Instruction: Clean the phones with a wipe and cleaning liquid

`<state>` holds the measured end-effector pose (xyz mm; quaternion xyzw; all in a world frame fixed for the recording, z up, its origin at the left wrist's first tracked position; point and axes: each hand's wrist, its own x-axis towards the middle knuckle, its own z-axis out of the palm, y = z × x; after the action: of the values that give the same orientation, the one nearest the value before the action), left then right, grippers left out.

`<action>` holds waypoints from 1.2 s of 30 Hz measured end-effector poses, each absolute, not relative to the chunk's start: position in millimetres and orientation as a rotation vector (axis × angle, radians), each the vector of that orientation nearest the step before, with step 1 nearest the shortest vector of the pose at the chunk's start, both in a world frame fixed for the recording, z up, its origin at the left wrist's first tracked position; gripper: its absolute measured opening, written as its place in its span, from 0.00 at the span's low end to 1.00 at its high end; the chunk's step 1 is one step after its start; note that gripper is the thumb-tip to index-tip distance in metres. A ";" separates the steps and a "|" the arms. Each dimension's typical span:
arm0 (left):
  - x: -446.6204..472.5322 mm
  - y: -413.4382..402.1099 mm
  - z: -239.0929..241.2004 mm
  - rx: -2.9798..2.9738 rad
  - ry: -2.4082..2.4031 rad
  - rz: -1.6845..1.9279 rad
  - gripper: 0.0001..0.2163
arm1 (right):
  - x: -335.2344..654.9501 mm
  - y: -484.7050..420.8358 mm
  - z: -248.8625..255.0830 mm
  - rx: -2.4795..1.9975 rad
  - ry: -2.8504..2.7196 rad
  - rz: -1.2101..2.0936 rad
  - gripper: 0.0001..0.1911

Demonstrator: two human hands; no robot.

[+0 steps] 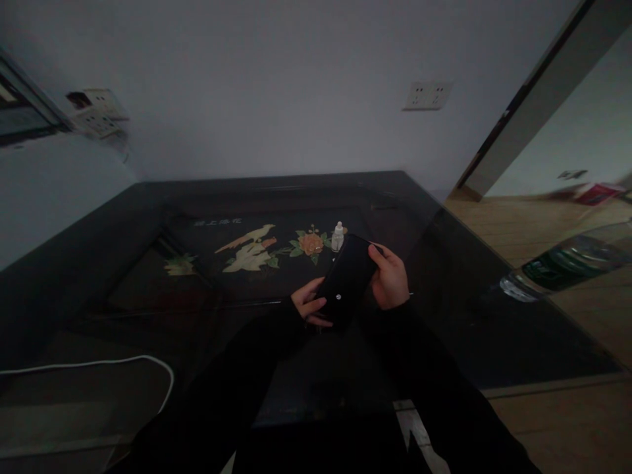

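A flat, dark black case (349, 270) with a small pale round logo near its lower left is held tilted above the table. My left hand (311, 303) grips its lower left edge, with the thumb on top. On the upper right side, my right hand (390, 276) is closed round the case, its thumb pressing on the face. Just behind the case stands a small clear bottle (338, 238) with a white cap, partly hidden by it. The poor light hides any opening or seam in the case.
The dark glass-topped table (276, 197) shows flower and bird patterns and meets a pale wall. At the right is a clear plastic bottle (567, 266) with a green label. A white cable (148, 359) curves along the lower left. Wall sockets (427, 95) are behind.
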<state>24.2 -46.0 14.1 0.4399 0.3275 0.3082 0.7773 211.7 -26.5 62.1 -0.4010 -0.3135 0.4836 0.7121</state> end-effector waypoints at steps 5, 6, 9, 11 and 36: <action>28.5 -51.1 12.5 0.974 0.676 0.653 0.26 | 212.9 -22.1 53.0 -0.936 -0.717 1.097 0.13; 28.8 -50.4 12.3 0.975 0.666 0.659 0.25 | 212.8 -22.0 53.4 -0.935 -0.719 1.100 0.13; 27.5 -47.0 10.4 0.990 0.653 0.658 0.26 | 216.9 -21.4 57.9 -0.954 -0.758 1.131 0.15; 25.9 -45.0 8.3 1.003 0.649 0.645 0.28 | 222.8 -20.0 60.7 -1.004 -0.817 1.171 0.17; 11.3 -6.0 0.5 1.058 0.818 0.895 0.47 | 175.1 -26.1 25.0 -1.253 -1.385 1.243 0.35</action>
<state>11.3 -6.0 0.5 0.4736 0.3665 0.4008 0.6934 175.1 -26.1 25.0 -0.5031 -0.5561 0.4991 0.4342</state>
